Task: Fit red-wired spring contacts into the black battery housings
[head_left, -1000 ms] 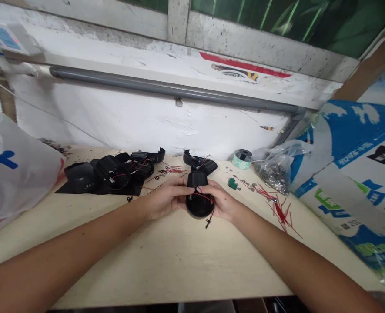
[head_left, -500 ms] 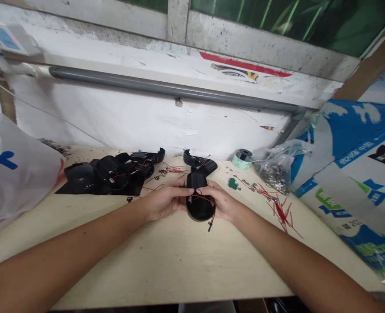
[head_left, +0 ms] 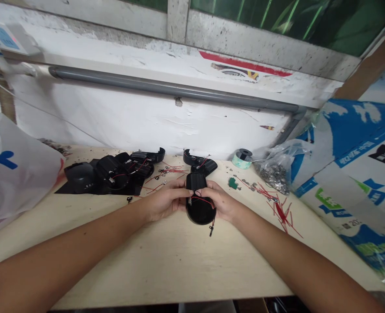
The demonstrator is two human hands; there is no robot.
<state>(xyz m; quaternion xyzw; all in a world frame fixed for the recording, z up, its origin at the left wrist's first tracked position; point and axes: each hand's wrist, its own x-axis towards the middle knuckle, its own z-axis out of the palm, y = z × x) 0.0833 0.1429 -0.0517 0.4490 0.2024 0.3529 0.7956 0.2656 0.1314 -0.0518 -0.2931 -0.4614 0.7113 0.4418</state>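
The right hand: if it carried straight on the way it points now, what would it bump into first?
The black plastic casing with red wires comes first: the right hand already touches its side. Beyond it lies the left hand, though depth is hard to judge from this view.
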